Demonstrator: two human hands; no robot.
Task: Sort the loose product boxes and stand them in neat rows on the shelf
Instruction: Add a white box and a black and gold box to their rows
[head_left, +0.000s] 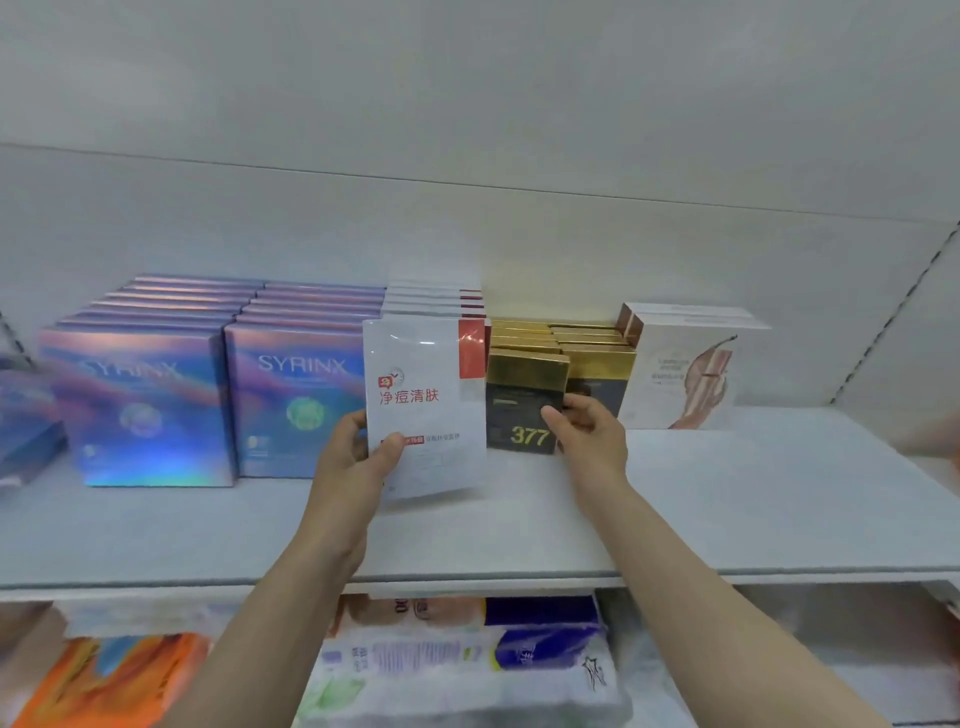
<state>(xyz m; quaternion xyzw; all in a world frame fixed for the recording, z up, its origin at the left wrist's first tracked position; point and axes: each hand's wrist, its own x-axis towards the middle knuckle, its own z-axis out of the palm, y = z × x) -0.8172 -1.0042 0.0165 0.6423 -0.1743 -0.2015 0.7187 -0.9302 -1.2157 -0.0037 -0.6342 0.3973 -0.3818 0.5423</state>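
Left hand (358, 452) grasps the flat white cardboard box (426, 410) by its lower-left edge; right hand (587, 428) grasps the black-and-gold box (524, 405). Both likely light, stiff, film-slick.

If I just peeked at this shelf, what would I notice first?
Probably the two hands in the middle: the left hand grips a white box with red Chinese writing, and the right hand holds a black and gold box marked 377. Next, the shiny rainbow SYRINX boxes standing in rows on the left of the shelf.
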